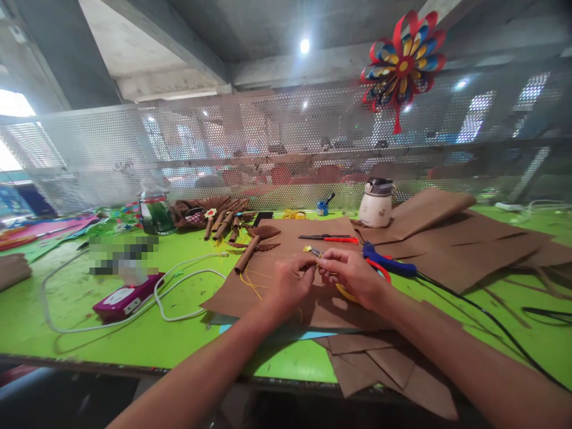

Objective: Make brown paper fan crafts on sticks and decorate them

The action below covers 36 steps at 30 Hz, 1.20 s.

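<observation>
My left hand [292, 280] and my right hand [351, 271] meet over a brown paper sheet [322, 229], thumbs and fingers pinched together. A tiny yellowish bit shows between the fingertips, too small to name. Left of my left hand lies a brown paper roll [247, 255] with pleated paper [263, 231] and loose yellow strings [252, 286]. A blue glue gun [393, 265] rests just beyond my right hand, beside an orange-red loop [382, 273]. Part of a yellow ring [347, 294] shows beneath that hand. Behind the hands lies a red-handled tool with dark blades [330, 238].
Several decorated paper rolls [227, 223] lie at the back. A purple power strip [127, 298] with a white cord [179, 316] sits left. More brown paper [482, 247] spreads right, near a white bottle [376, 205]. Paper scraps [393, 363] overhang the front edge.
</observation>
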Tool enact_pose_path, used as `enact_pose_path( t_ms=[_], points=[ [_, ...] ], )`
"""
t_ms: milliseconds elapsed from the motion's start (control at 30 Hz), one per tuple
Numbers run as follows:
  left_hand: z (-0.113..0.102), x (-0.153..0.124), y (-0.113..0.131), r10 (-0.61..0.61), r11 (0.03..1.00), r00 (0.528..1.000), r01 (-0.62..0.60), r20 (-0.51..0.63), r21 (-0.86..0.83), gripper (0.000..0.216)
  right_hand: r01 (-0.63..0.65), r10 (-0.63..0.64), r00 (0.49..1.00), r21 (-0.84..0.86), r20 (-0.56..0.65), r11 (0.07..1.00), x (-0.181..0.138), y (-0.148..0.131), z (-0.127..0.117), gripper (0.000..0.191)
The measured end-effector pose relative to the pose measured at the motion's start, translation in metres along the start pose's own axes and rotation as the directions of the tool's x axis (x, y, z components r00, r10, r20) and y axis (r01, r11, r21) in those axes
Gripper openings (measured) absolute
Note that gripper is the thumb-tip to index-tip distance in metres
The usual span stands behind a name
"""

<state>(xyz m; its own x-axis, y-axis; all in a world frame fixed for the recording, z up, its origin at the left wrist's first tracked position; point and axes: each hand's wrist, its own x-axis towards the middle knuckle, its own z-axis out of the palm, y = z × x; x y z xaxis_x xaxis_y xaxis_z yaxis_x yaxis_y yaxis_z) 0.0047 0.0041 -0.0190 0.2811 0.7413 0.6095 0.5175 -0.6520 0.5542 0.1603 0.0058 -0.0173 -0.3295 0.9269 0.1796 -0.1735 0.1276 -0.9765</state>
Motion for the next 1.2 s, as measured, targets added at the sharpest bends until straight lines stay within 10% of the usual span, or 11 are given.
enact_pose_path(
  t_ms=[600, 1200],
  points=[
    [-0.002, 0.007, 0.002, -0.238, 0.932, 0.964, 0.261, 0.119, -0.25, 0.024, 0.035, -0.047, 0.998, -0.215, -0.048, 0.976, 0.002, 0.003, 0.002, 0.018],
    [-0.009, 0.014, -0.012, -0.363, 0.551, 0.895, 0.431, 0.26, -0.715, 0.035, 0.137, -0.164, 0.986, -0.41, -0.032, 0.902, 0.006, 0.003, -0.009, 0.017]
  ],
)
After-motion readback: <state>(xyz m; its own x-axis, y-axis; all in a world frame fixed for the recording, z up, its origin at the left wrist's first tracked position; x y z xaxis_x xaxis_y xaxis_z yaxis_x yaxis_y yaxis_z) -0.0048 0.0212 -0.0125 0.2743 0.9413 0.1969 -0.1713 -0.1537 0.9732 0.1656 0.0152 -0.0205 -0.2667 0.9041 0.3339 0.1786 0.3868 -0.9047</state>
